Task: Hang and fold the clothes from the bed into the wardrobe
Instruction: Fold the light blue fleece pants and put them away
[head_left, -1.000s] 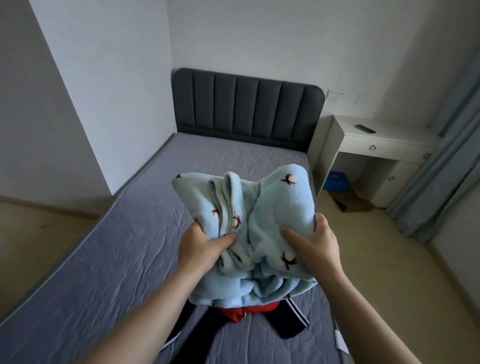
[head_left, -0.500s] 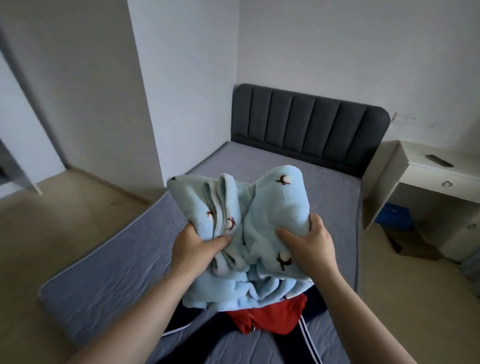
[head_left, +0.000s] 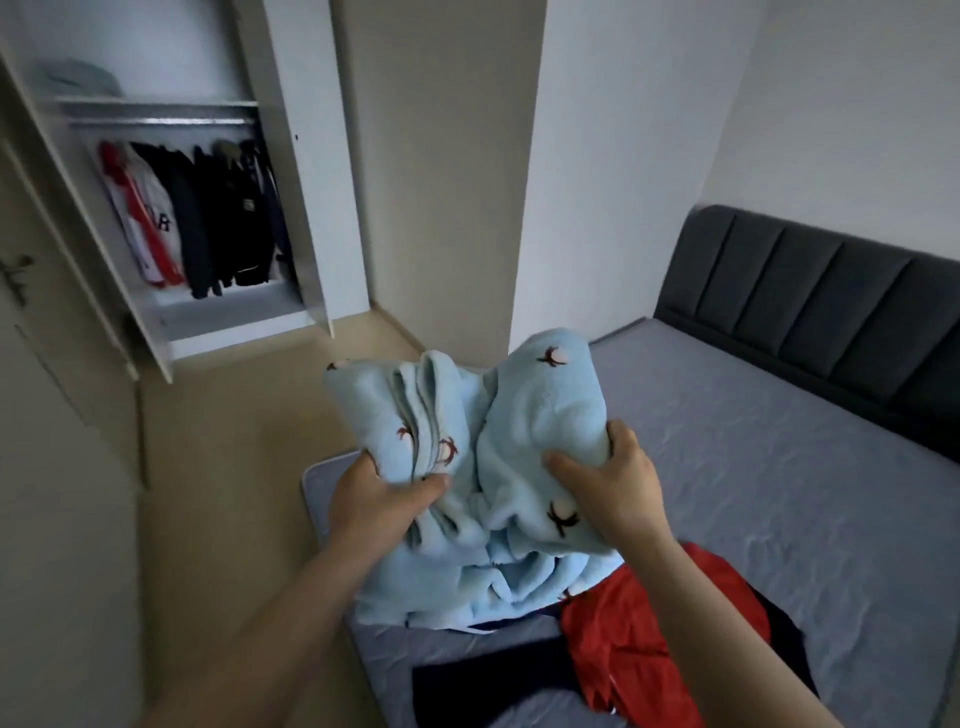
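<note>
Both hands hold one bundled light-blue fleece garment (head_left: 519, 410) in the air above the bed's (head_left: 753, 493) foot-end corner, the corner nearest the open wardrobe (head_left: 306, 208). The left hand (head_left: 384, 499) grips the bundle's left half with its thumb pressed into the folds. The right hand (head_left: 608, 488) clamps the right half, thumb on top and fingers curled under. The cloth is only roughly gathered and its lower layers sag towards the mattress. Under the bundle, along the bed's foot edge, a red garment (head_left: 649, 639) and a dark garment (head_left: 493, 686) lie waiting. In the wardrobe, hanging clothes (head_left: 208, 218) fill the rail, with a shelf above and a bare floor panel below. The step in hand looks like carrying this piece from bed to wardrobe. The next move probably calls for keeping both grips firm so the loose layers do not spill, crossing the floor, and choosing a flat spot, since a bulky fleece seems better folded than hung.
</note>
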